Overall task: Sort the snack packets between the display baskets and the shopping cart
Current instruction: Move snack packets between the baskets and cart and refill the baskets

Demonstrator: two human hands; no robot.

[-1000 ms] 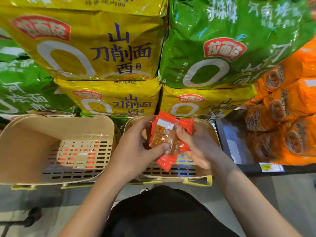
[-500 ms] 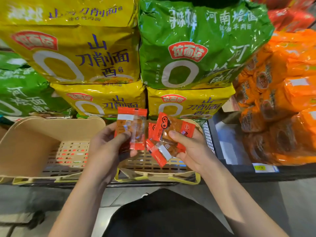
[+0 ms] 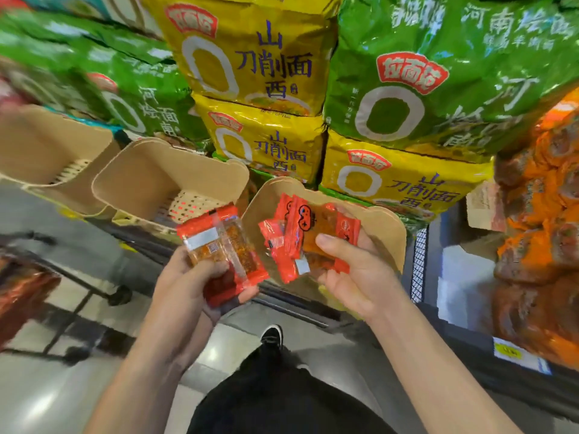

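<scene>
Three tan display baskets [image 3: 163,180] side by side on dark shelf edge [image 3: 300,305]; stacked yellow noodle bags [image 3: 260,57] and green noodle bags [image 3: 423,89] behind. Orange packs [image 3: 539,245] on right shelf.

One cam only, head-worn, wide-angle w/ bent edges. Looks fwd and down, tilted, from over the person's forearms. Left hand [image 3: 191,286] and right hand [image 3: 360,274] sit close, mid-frame; beige baskets [image 3: 141,183] just beyond; stacked noodle bags [image 3: 260,67] fill the top; floor and a shoe [image 3: 272,335] below. No 2nd view to overlap.
</scene>
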